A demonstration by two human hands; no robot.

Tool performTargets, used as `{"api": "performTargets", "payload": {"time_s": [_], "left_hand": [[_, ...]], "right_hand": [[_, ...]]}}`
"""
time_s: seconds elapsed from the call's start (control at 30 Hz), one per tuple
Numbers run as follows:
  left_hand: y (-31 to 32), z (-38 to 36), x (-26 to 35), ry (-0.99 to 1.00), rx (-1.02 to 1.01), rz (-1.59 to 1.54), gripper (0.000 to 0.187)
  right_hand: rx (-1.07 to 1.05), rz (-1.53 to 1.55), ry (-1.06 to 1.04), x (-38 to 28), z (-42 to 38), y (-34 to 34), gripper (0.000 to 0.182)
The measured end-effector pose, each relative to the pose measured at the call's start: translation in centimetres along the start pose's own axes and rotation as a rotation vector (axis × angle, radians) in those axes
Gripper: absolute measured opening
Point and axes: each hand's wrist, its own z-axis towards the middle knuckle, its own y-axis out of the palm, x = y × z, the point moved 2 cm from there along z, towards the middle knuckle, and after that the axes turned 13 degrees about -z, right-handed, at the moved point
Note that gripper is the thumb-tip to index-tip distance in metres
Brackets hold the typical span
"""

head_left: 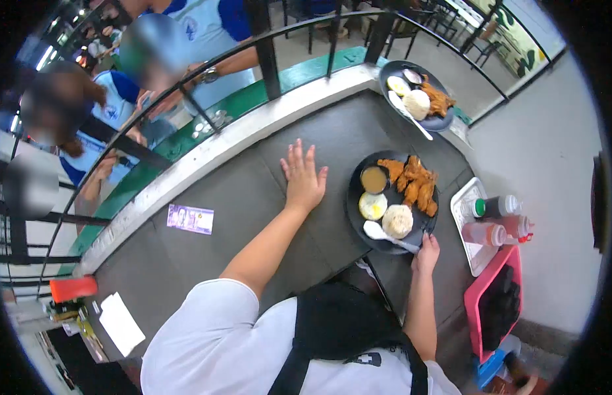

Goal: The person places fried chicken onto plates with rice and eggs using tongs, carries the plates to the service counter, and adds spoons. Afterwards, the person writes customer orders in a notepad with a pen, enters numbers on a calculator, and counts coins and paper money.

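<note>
My left hand (304, 179) lies flat on the dark tiled counter (266, 253), fingers spread and holding nothing. At the right, my right hand (425, 255) grips the near rim of a black plate (355, 222). On that plate are fried chicken (418, 184), a mound of rice (397, 221), a fried egg (372, 206) and a small cup of brown sauce (374, 179). A white spoon (388, 237) rests along the plate's near edge, its handle reaching toward my right hand. Left of my left arm, a purple banknote (190, 219) lies on the counter.
A second black plate (444, 123) of food stands on the far ledge behind black railings (269, 66). Beyond them are people in blue and white shirts (210, 33). To the right are a white tray (474, 253) of sauce bottles (485, 234) and a pink basket (476, 316).
</note>
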Motion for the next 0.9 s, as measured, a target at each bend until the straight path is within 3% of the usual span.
{"api": "performTargets", "payload": {"time_s": [0.33, 0.47, 0.53, 0.67, 0.9], "left_hand": [[-0.8, -0.9, -0.2, 0.011, -0.01, 0.033, 0.059], [3.9, -8.0, 4.9, 0.033, -0.203, -0.13, 0.062], [3.9, -9.8, 6.5, 0.022, -0.294, -0.201, 0.061], [0.8, -8.4, 3.1, 0.04, -0.215, -0.145, 0.06], [-2.8, -3.5, 0.4, 0.071, -0.061, -0.077, 0.058]], "right_hand": [[-0.02, -0.051, 0.01, -2.2, 5.4, 5.6, 0.023], [0.094, -0.102, 0.027, -0.1, -0.6, -6.7, 0.021], [0.106, -0.04, 0.03, 0.3, -3.2, -9.0, 0.022], [0.164, -0.059, 0.072, 2.3, -1.0, -3.0, 0.022], [0.046, -0.163, 0.058, -0.6, 5.1, 5.9, 0.025]]}}
